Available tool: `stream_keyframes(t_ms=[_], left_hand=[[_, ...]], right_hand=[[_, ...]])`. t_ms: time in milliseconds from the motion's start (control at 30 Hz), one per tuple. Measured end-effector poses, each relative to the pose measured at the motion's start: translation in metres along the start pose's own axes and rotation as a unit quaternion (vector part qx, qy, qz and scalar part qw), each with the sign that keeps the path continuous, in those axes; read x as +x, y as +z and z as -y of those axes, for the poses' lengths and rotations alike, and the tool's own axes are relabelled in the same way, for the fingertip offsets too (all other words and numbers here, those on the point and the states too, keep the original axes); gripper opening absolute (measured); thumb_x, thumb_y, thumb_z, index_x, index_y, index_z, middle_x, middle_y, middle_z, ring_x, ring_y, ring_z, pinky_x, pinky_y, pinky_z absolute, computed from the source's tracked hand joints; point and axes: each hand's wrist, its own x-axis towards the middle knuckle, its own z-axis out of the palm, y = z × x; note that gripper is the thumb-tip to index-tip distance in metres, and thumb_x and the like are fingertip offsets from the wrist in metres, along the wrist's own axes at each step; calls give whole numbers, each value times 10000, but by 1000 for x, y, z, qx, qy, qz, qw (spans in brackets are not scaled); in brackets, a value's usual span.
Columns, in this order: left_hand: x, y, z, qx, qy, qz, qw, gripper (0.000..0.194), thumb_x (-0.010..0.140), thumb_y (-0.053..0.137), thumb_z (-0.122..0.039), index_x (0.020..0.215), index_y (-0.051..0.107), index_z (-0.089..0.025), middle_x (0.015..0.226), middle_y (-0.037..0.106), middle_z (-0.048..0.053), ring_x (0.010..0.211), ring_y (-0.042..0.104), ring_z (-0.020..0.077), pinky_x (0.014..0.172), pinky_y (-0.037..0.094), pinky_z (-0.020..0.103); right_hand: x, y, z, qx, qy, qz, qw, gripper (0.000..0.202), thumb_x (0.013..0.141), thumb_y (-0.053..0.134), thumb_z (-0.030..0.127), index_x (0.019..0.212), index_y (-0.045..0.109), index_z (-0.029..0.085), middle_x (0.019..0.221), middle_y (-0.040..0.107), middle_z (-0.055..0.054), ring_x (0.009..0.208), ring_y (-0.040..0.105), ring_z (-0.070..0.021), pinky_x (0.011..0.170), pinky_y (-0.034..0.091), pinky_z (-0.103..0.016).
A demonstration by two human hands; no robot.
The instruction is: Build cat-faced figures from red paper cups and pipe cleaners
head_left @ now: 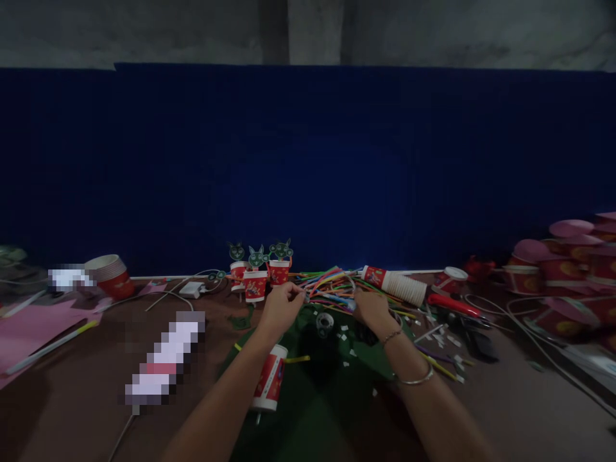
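My left hand (282, 309) is closed, with thumb and fingertips pinched together at the near left side of a bundle of colourful thin strips (332, 285), possibly pipe cleaners. Across from it, my right hand (371, 311) is closed too, its fingertips at the bundle's right part. What either pinch holds is too small and dark to make out. Below and between the hands sits a roll of tape (325, 324) on a dark green mat (308, 404). A red paper cup (270, 378) with yellow strips at its sides lies tilted by my left forearm.
Red cups (255, 286) topped with green animal faces stand left of the bundle. A stack of cups (404, 289) lies right, beside a red and black tool (457, 307). White paper scraps (440, 337) are scattered nearby. Pink-topped cups (572, 276) crowd the far right; a blue partition (308, 167) rises behind.
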Motion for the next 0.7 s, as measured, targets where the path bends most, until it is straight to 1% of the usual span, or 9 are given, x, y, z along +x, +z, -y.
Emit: stream_keyframes(t_ms=[67,133,200,233,300,367,500,600,700], left_hand=[[0,0,1,14,4,-2,1000,169,743,508,-307,710,603,-171,607,609,1,574,563,142,514,371,225],[0,0,2,32,11,-3,999,163,749,503,-299,708,603,-176,610,613,1,588,571,145,528,377,228],[0,-1,2,53,18,-1,998,164,757,498,-298,707,601,-180,619,618,1,598,576,147,539,380,231],[0,-1,1,64,22,0,998,163,760,495,-295,708,599,-181,629,621,3,603,577,147,546,382,232],[-1,-2,0,83,28,-1,996,156,763,489,-283,718,598,-182,646,625,6,617,579,150,556,382,235],[-2,-2,-2,99,28,0,995,154,767,484,-279,733,601,-185,650,624,7,620,577,154,555,378,238],[-4,-1,-6,108,42,14,993,159,771,484,-283,733,606,-188,679,636,9,642,580,156,568,379,241],[-3,-2,-7,104,51,18,993,162,761,489,-276,732,616,-181,698,648,21,674,591,162,588,388,243],[3,-9,-5,91,36,10,995,172,743,492,-276,737,631,-173,700,660,29,671,600,165,595,397,246]], right_hand=[[-3,-7,1,1,-6,-5,1000,351,715,553,140,1062,561,84,916,671,-186,925,623,-301,771,415,-386],[-8,-17,3,16,-28,-5,999,326,704,570,182,1022,576,112,905,678,-157,899,624,-291,758,409,-369],[-16,-28,8,81,-91,1,993,271,690,583,224,953,599,158,890,682,-106,851,625,-253,729,404,-319],[-21,-32,11,136,-137,1,981,259,683,584,227,936,603,177,886,681,-79,824,621,-227,713,400,-291],[-29,-39,19,239,-228,-5,944,256,684,574,217,937,603,195,902,673,-45,800,604,-188,689,392,-249],[-36,-43,27,289,-264,-19,920,247,689,561,200,930,613,195,892,670,-36,786,590,-176,672,388,-232],[-41,-43,37,291,-253,-41,922,272,682,554,182,940,638,202,898,675,-33,800,589,-179,694,387,-233],[-39,-42,39,262,-231,-47,936,261,701,547,217,942,649,203,917,680,-34,840,598,-190,731,386,-243],[-34,-41,36,203,-200,-54,957,268,732,530,272,966,638,201,956,680,-52,903,600,-213,781,380,-273]])
